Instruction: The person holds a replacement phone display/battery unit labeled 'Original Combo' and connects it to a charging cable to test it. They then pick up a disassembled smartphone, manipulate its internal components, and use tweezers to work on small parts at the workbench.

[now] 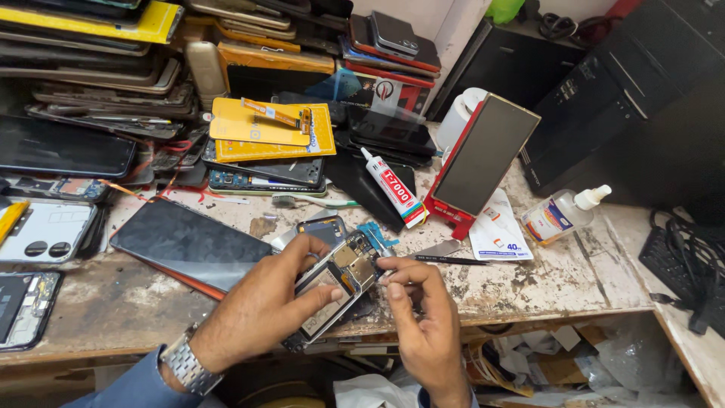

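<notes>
Opened phone [336, 285] held over the near desk edge, centre. Left hand [264, 306] grips it by the sides, thumb and fingers closed around the frame. Right hand [423, 317] pinches a thin black tool [442, 260], tip at the phone's upper end.

Risks, as I judge them: the phone hangs partly past the desk [136, 302] edge, so a loosened grip would drop it into the rubbish below. The tool tip could skid across bare board parts. The glue tube [394, 187] and bottle [563, 215] lie near enough to get knocked.

Desk: worn, stained, paint flaking. Dark screen panel [189, 242] lies left. Stacked phones and yellow packets [264, 125] fill the far side. Red stand [472, 162] with panel upright, right. Room cramped; black cabinet far right.
</notes>
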Available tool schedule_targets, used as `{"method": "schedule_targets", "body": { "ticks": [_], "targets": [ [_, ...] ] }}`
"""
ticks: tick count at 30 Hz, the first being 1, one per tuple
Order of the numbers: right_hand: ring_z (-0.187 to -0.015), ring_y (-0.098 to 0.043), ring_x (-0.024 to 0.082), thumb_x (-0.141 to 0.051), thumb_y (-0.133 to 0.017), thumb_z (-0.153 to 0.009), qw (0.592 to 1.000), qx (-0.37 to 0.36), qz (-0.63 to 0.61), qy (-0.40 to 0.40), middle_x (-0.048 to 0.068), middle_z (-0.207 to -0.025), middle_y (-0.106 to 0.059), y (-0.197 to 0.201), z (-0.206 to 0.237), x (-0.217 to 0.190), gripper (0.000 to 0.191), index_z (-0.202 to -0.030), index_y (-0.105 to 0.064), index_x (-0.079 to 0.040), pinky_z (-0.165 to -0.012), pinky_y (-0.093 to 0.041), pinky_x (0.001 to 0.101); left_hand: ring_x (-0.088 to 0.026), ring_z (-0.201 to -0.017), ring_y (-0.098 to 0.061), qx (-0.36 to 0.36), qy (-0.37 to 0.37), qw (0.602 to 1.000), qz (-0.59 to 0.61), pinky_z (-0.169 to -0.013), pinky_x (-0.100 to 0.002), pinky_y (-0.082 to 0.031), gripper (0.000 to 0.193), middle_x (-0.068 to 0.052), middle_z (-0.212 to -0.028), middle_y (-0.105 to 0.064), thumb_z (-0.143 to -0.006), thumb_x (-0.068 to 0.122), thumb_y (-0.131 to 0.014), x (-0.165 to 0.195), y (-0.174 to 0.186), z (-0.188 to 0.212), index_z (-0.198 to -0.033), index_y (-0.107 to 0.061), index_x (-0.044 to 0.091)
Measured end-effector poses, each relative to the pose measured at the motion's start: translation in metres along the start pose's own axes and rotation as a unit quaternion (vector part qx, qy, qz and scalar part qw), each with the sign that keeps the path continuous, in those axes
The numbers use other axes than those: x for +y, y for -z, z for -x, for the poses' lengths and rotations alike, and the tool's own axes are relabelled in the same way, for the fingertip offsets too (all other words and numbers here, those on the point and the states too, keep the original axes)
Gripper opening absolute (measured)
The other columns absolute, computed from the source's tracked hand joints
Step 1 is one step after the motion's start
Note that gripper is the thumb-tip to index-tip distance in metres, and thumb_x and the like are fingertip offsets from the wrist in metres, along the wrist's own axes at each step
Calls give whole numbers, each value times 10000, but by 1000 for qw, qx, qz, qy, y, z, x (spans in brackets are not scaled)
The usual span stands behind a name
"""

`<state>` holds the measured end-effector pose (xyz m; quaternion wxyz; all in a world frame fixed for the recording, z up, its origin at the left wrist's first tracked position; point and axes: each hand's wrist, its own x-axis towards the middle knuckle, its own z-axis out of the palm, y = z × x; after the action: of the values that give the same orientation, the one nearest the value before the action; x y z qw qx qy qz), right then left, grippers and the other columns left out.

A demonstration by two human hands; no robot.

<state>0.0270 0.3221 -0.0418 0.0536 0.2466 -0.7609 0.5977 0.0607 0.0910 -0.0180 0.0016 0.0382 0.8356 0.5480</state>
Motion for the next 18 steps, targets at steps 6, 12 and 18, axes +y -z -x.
{"method": "schedule_targets", "body": {
  "ticks": [6, 12, 18],
  "targets": [
    [-897, -646, 114, -79, -612, -988, 996, -14, 84, 20, 131, -1248, -741, -10, -1, -19, 78, -1037, -596, -21, -838, -533, 278, -330, -913, -759, 42, -39, 998, -25, -771, -440, -564, 477, -163, -928, -778, -843, 308, -741, 0, 2, 16, -1171, -533, 31],
    [-1003, -670, 139, -65, -606, -983, 995, -33, 90, 18, 146, -1281, -723, -19, 3, -22, 90, -1062, -596, -22, -900, -526, 294, -341, -874, -761, 47, -44, 998, -4, -750, -446, -561, 466, -148, -893, -779, -861, 291, -719, -5, 7, 26, -1201, -526, 36],
    [-1039, -611, 122, -34, -569, -1012, 997, -48, -50, -36, 166, -1361, -637, -23, 6, -9, 105, -1117, -566, -24, -950, -495, 289, -355, -829, -745, 43, -15, 999, -8, -711, -463, -546, 505, -162, -834, -755, -849, 290, -726, 0, 15, 30, -1270, -529, 91]
  ]
}}
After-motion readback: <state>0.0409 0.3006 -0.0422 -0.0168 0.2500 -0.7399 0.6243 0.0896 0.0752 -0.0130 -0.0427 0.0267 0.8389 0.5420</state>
